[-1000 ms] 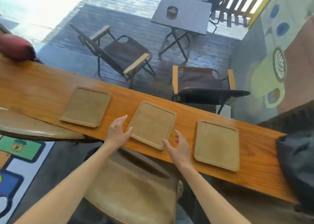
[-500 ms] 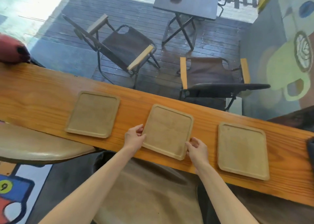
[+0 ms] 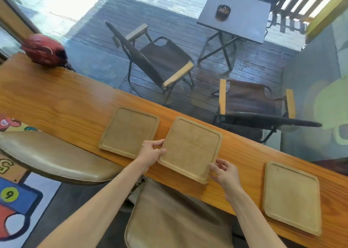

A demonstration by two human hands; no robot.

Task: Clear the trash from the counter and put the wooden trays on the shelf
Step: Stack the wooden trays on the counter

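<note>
Shifted leftward since the earlier frame, the middle square tan wooden tray (image 3: 190, 149) now lies just beside the left matching tray (image 3: 129, 132). Nearest, two padded tan stools (image 3: 177, 223) stand under the long orange-brown wooden table (image 3: 56, 101). Left hand (image 3: 150, 154) pinches the middle tray's left edge; right hand (image 3: 226, 174) pinches its near right corner. Right tray (image 3: 291, 196) lies well apart. Farther left, a red rounded object (image 3: 44, 50) rests on the table.

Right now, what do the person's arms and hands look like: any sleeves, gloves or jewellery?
Both forearms are bare up to the frame edge, no sleeves showing. The left hand and right hand wear no gloves; no rings, watch or bands show.
</note>
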